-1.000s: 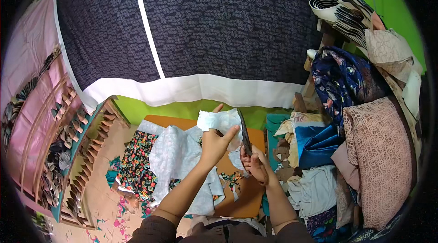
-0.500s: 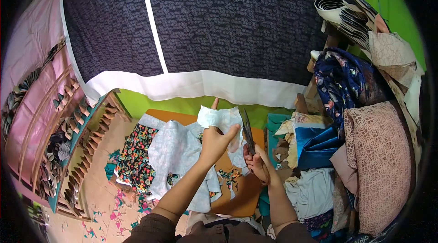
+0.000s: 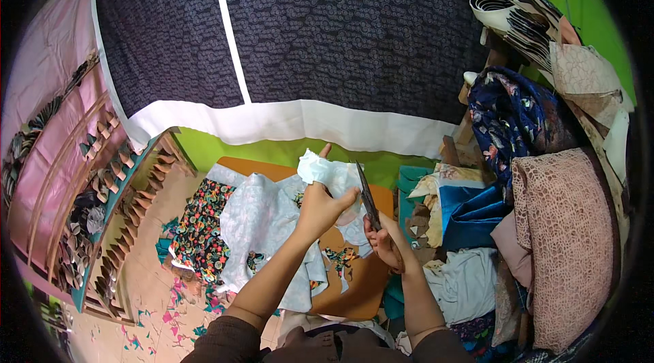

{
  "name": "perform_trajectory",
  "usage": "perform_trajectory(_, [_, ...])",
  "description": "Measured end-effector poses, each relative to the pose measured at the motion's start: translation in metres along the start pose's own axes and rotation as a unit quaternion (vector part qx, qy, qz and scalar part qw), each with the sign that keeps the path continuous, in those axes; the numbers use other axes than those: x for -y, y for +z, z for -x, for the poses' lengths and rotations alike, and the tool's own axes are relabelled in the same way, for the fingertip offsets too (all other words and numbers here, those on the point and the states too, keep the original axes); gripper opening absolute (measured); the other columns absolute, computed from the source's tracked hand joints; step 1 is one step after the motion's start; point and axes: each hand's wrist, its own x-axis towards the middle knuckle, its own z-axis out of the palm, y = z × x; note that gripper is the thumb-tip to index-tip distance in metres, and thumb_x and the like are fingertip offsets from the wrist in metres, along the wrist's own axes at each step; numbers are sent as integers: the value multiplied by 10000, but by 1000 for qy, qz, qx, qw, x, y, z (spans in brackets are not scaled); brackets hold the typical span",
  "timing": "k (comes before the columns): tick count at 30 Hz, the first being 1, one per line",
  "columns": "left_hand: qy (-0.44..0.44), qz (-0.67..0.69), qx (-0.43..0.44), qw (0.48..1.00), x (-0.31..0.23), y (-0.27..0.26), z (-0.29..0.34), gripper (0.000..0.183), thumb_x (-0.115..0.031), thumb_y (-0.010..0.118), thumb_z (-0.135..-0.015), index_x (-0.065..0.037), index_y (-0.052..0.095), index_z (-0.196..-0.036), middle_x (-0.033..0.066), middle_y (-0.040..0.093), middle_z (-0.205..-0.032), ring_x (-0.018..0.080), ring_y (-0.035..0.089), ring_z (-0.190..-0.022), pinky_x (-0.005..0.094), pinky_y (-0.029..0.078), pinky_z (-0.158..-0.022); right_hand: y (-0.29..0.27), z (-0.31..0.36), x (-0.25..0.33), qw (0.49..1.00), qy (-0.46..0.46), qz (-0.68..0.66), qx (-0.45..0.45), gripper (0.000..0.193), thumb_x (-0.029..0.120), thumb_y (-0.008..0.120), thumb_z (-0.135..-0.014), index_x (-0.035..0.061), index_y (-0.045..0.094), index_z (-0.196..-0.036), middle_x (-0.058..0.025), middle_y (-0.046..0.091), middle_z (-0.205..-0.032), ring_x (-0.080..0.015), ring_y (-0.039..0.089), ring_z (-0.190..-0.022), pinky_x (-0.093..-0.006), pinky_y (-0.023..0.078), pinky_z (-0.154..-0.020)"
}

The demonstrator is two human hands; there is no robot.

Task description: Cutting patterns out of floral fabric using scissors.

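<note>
In my left hand (image 3: 321, 210) I hold up a piece of pale fabric (image 3: 315, 168), bunched over the fingers, with one fingertip poking out behind it. My right hand (image 3: 386, 244) is closed around a pair of dark scissors (image 3: 366, 194). Their blades point up and lie close beside the fabric's right edge; whether they touch it I cannot tell. Below my hands, a light floral cloth (image 3: 255, 216) lies on an orange tabletop (image 3: 368, 293), with a black floral cloth (image 3: 202, 223) at its left. Between my forearms lies a small black floral scrap (image 3: 340, 261).
Racks of shoes (image 3: 122, 227) stand at the left, with colourful scraps (image 3: 174, 315) on the floor. Folded fabrics, including a blue one (image 3: 473, 210) and a pink lacy one (image 3: 565, 247), pile up at the right. A dark patterned curtain (image 3: 340, 36) hangs ahead.
The pale fabric is more bunched over my left hand, its top edge now crumpled. The scissors in my right hand have tilted a little to the left.
</note>
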Motion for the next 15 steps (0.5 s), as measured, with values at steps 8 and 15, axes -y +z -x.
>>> perform_trajectory(8, [39,-59,-12,997,1,1,1,753,-21,630,-653,-55,218,-1282,79,522,-924,149,524,-827,267,436,-747,8,9,8,960,-179,214,-31,507,519,432,-805,17,455,-876,16,361,-686,-54,331,-578,-176,268,-499])
perform_trajectory(15, [22,-50,-11,998,-2,3,4,784,-33,639,-635,-68,210,-1290,79,513,-920,156,516,-840,273,434,-749,-2,2,-8,980,-156,117,-32,540,536,472,-777,16,464,-923,9,379,-689,-57,348,-594,-176,285,-514])
